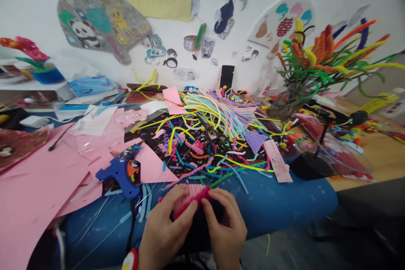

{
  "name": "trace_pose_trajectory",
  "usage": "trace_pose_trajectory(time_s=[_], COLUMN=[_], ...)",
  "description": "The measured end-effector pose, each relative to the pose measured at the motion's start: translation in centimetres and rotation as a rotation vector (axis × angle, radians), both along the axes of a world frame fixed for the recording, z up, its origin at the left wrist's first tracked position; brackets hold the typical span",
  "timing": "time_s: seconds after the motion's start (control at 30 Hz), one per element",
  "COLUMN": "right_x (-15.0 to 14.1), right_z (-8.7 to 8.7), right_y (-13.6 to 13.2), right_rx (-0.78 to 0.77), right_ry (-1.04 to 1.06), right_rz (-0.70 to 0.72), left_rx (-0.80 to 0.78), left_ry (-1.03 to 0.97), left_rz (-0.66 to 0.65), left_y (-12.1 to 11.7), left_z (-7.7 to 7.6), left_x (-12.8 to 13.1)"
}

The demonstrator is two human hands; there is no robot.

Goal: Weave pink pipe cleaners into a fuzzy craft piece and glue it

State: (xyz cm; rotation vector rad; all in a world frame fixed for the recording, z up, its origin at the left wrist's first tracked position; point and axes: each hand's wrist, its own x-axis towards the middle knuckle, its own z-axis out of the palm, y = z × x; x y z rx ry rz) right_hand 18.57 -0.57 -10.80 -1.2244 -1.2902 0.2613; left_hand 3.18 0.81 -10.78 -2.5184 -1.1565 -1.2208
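Both hands (193, 223) pinch pink fuzzy piece (190, 196), table edge (284, 223)

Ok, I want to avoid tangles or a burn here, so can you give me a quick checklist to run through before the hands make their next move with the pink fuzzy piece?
1. Both hands on the pink fuzzy piece: ok. The left hand and the right hand pinch it from either side.
2. Piece free of the loose pipe cleaners: ok, the main pile lies farther back.
3. Glue gun away from the fingers: ok, it lies to the left, apart from the left hand.
4. Glue gun hot or cold: cannot tell.
5. Glue gun cord clear of the left wrist: not ok, a dark cord runs close beside it.
6. Pink paper out of the way: ok.
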Motion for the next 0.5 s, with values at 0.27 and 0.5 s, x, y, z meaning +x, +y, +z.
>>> trace_pose_trajectory(time_s=[0.27, 0.5], right_x=[-0.19, 0.02], right_z=[0.36, 0.54], right_y=[0.14, -0.12], right_rx=[0.124, 0.193], right_ry=[-0.118, -0.27], right_rz=[0.008, -0.006], left_rx=[0.019, 0.037], left_ry=[0.028, 0.016], left_rz=[0.013, 0.025], left_y=[0.02, 0.0], left_z=[0.38, 0.46], left_x=[0.09, 0.14])
